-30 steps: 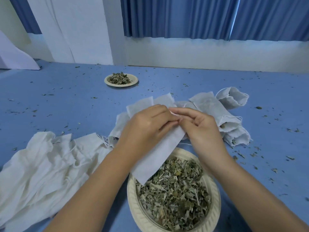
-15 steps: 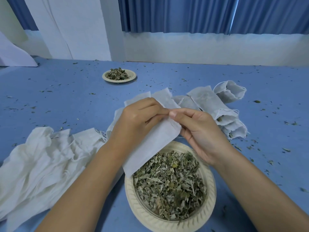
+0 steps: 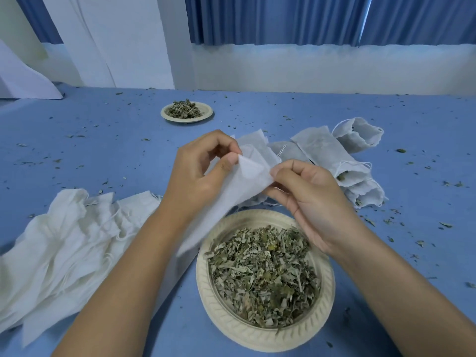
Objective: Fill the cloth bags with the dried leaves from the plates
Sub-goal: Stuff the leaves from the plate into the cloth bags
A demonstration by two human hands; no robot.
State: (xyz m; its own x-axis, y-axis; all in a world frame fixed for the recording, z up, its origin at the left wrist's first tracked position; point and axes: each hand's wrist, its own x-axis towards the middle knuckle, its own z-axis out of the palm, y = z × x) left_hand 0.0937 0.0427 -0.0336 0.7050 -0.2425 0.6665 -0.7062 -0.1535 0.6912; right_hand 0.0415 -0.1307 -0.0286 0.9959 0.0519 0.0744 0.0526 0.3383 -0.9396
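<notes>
The near plate [image 3: 247,333] of dried leaves [image 3: 262,274] sits directly under the hands, probably so spills drop back in. Above it, the left hand [image 3: 198,176] and right hand [image 3: 309,199] each pinch the rim of an empty cloth bag [image 3: 247,181], thumb against fingertips, parting its mouth (barely open yet). Filled bags [image 3: 322,150] lie beyond, and a second plate [image 3: 186,119] farther off.

Two plates of leaves [image 3: 262,274], a near plate [image 3: 257,338] and a far plate [image 3: 186,120]; two hands, the left hand [image 3: 198,176] and the right hand [image 3: 306,197]; one bag [image 3: 247,181] pinched between them; at least four filled bags [image 3: 322,150] heaped rightward; empty bags [image 3: 64,243] piled leftward, too overlapped to count.
</notes>
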